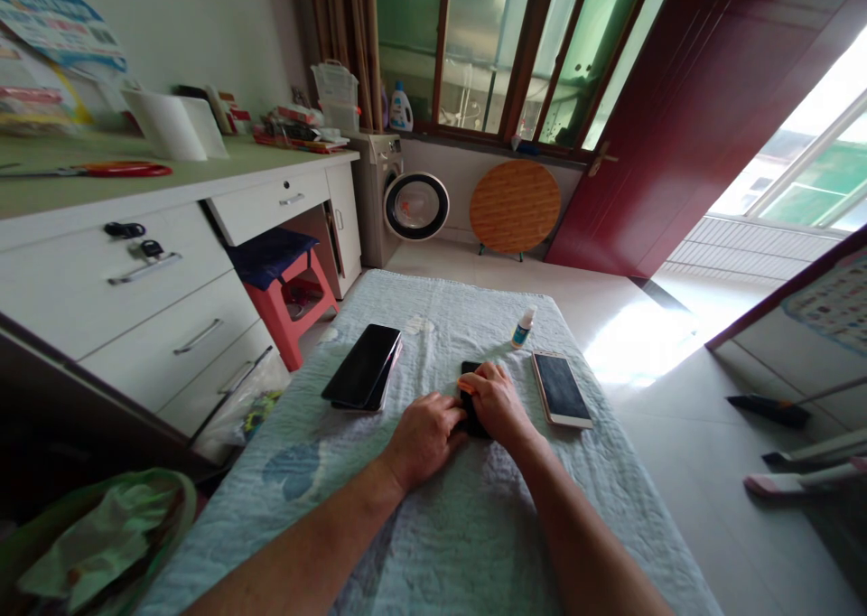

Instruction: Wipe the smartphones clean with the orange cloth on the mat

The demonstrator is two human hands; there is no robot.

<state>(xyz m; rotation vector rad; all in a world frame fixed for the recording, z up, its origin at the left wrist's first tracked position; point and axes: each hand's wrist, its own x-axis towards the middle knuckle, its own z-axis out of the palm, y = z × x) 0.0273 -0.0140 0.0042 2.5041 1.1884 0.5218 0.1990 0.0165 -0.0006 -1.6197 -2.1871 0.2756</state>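
In the head view, the dark, flat, rectangular phone-like device lies on a pale blue quilted cloth, mostly hidden beneath the person's hands, so that only its top end and a lower strip show. The bare left hand is half curled at the device's left edge; its fingertips are tucked out of sight, and I cannot tell whether they grip it. The bare right hand lies over the device with fingers bent and bunched; a small orange patch shows at the fingertips, too covered to identify, and whether it is pinched I cannot tell. Right of the hands lies a white-framed phone with a dark screen, near a small white-capped bottle whose label is unreadable. To the left, a glossy black slab-shaped device covers most of another beneath it. The green-rimmed basket is cut off at lower left.
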